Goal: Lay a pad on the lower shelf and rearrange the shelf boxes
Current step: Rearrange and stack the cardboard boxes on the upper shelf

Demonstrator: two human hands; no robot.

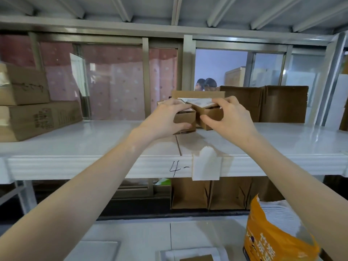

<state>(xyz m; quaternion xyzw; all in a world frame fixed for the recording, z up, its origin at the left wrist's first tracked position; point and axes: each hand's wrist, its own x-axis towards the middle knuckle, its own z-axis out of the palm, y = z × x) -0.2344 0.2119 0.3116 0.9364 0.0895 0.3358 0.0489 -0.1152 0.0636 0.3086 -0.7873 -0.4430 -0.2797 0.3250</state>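
Observation:
Two small brown cardboard boxes sit side by side on the white shelf (94,136), near its middle. My left hand (165,117) grips the left small box (185,119), with the thumb on its front. My right hand (227,117) holds the right small box (211,112), fingers over its top and thumb at its front. The right box is tilted toward the left one and touches it. White paper labels show on their tops. A flat cardboard piece (197,94) stands behind them.
Two larger boxes (28,110) are stacked at the shelf's left end. Tall brown cartons (263,104) stand at the back right. Open cartons (209,193) sit on the shelf below. An orange bag (271,236) of white stuff is at the lower right. A person is seen beyond the window.

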